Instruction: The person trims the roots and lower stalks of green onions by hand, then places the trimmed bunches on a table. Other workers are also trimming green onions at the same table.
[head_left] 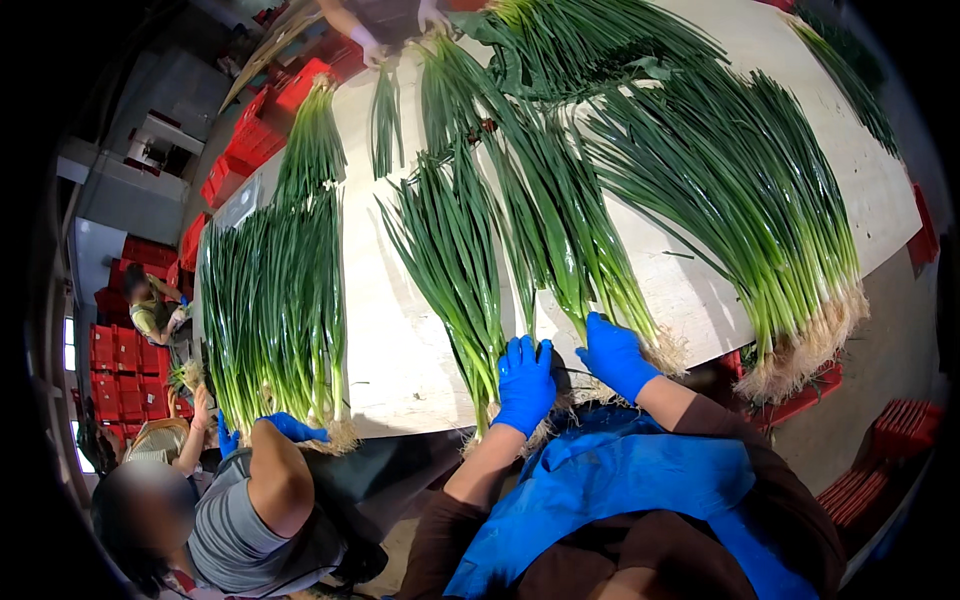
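My left hand [525,387], in a blue glove, lies at the table's near edge with its fingers stretched out over the root ends of spring onions. Beside it on the left is a small bunch of spring onions [450,260], leaves pointing away from me. To the right, my right hand [616,358], also gloved in blue, has its fingers closed around the lower stalks of another bunch of spring onions [560,220]. Pale hairy roots [663,352] stick out just right of that hand. My palms hide some stalks.
Large rows of spring onions lie at the right [770,210] and left [270,310] of the pale table [385,370]. A co-worker [265,490] in blue gloves works at the left; another's hands [375,52] are across the table. Red crates [125,365] stand beyond and below.
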